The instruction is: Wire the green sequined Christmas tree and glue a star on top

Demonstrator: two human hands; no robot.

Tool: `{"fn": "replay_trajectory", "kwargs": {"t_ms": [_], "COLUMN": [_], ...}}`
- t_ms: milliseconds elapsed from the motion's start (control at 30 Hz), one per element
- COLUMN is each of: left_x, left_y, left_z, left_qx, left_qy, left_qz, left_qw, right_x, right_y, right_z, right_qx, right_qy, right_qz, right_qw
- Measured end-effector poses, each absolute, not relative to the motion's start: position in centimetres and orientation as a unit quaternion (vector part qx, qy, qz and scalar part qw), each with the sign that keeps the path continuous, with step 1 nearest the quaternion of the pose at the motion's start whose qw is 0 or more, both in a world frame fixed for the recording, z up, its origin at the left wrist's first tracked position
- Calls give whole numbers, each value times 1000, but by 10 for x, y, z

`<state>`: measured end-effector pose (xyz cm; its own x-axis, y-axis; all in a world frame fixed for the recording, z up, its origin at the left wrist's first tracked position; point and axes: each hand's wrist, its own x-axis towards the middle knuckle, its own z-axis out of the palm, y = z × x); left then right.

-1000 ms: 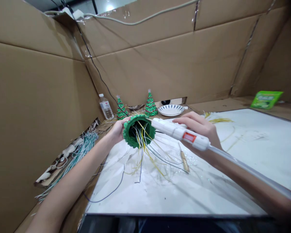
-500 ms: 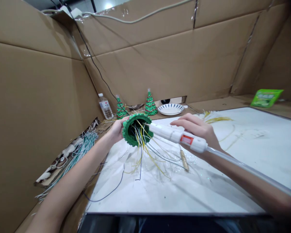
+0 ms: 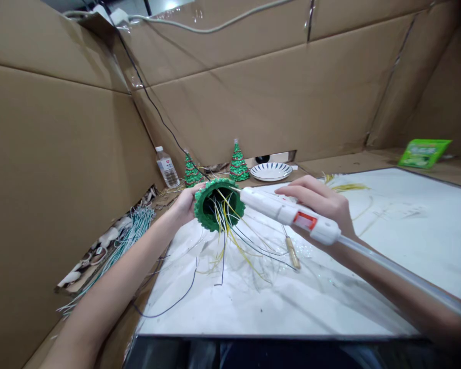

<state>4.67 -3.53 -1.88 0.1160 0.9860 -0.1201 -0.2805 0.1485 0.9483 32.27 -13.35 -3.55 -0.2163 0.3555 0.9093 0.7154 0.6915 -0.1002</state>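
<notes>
My left hand (image 3: 185,204) is closed around a small green Christmas tree (image 3: 205,219), tipped so its hollow base faces me. Yellow, white and dark wires (image 3: 227,221) spill from the hollow onto the table. In my right hand (image 3: 328,202) is a white hot glue gun (image 3: 280,209) with a red window on its side. A long clear glue stick (image 3: 399,274) runs out of its back end. The gun's metal nozzle is at the upper right rim of the base; whether it touches cannot be made out. The gun hides part of my right fingers.
Two finished-looking green trees (image 3: 237,163) stand at the back beside a striped plate (image 3: 271,171) and a water bottle (image 3: 167,168). A wooden-handled awl (image 3: 292,252) lies on the white board (image 3: 311,312). Bundled green-white wires (image 3: 132,236) lie left, a green packet (image 3: 424,154) right.
The glue gun and my right hand have shifted a little to the right, drawing the nozzle from inside the hollow to the rim. My left hand and the tree have hardly moved.
</notes>
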Motion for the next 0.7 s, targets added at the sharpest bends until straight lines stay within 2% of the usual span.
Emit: {"fn": "replay_trajectory", "kwargs": {"t_ms": [700], "left_x": [47], "left_y": [-35], "left_z": [-18], "left_qx": [407], "left_qy": [442], "left_qz": [508], "left_qw": [617], "right_x": [322], "right_y": [-136], "right_z": [-37], "right_qx": [-357], "right_qy": [-788], "right_qz": [-139], "right_qw": [481]}}
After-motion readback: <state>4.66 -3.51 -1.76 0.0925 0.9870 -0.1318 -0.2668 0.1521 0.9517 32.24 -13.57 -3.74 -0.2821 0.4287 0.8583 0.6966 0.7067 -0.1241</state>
